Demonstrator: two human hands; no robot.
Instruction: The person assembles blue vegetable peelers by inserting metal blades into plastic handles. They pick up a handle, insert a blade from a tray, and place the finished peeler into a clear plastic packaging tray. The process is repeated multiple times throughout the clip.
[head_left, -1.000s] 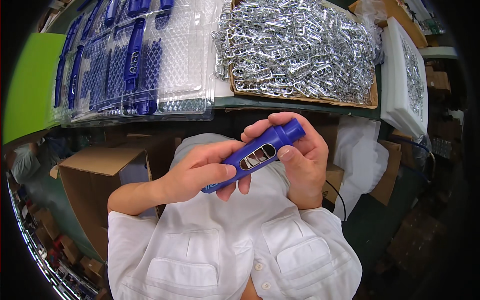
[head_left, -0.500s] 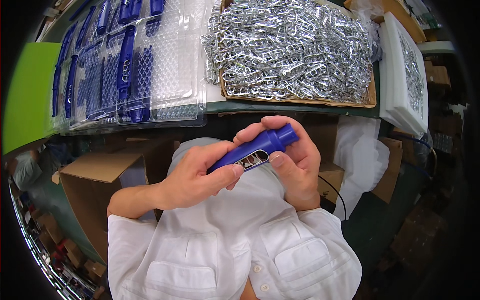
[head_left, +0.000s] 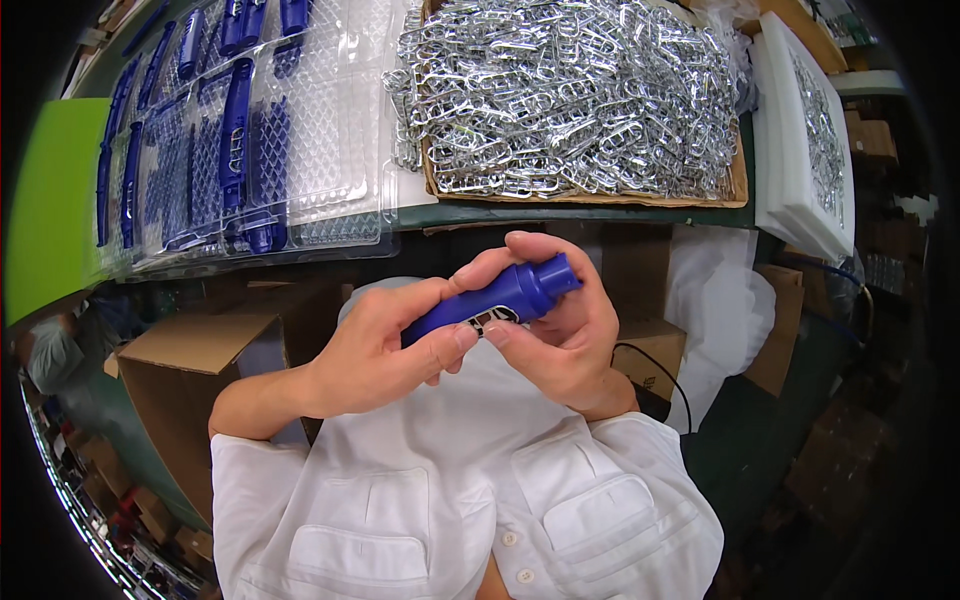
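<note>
Head view: white shirt [head_left: 360,500] nearest; beyond it, both hands grasp one blue tube [head_left: 490,297] above the lap.
Left hand [head_left: 370,340]: wraps the tube's wider end, thumb along the near side; a loosened grip could let that end dip or roll.
Right hand [head_left: 565,345]: curls around the narrower end, thumb at the silver oval frame [head_left: 500,317]; pressing unevenly could scratch or skew the frame. Thumbs cover part of it, so I cannot tell whether it sits flush.
Blue tube: slanted, right end farther from the body, with only the hands around it; it looks smooth, so a slip would probably mean a drop.
Tabletop [head_left: 420,214]: edge just beyond; a careless lift could knock the tube against it.
Clear tray [head_left: 345,205]: reaches that edge, so a bump could shift its blue parts [head_left: 235,140].
Silver pieces [head_left: 580,100]: heaped in a carton [head_left: 600,203]; a nudge could spill some.
</note>
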